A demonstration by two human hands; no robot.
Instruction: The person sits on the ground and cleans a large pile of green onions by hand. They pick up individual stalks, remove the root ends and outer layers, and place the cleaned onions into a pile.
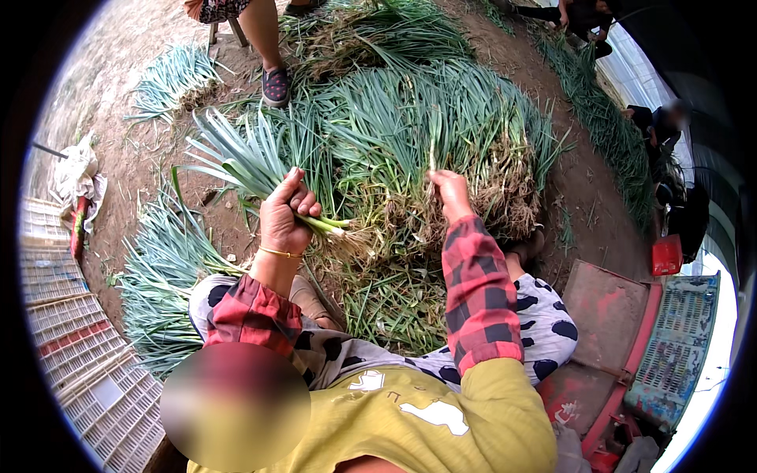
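My left hand (288, 216) is closed around a small bunch of leek-like greens (260, 168). Their flat blue-green leaves fan out to the upper left, and pale stems with thin roots stick out at the lower right. With its fingertips, my right hand (450, 192) pinches a single leek-like plant (432, 148) by its pale lower stem, its leaves pointing away from me. Both hands are over a broad heap of the same greens (378, 130), whose brown, earthy roots (505, 177) face towards me. Trimmed leaves and debris (396, 307) cover the ground between my legs.
Sorted greens lie in a pile (159, 284) at my left and a smaller one (177, 80) farther off. White plastic crates (89, 349) line the left side. At right are a red metal frame (621, 349) and a worn crate (674, 343). A person's leg (260, 35) stands ahead; others work at right.
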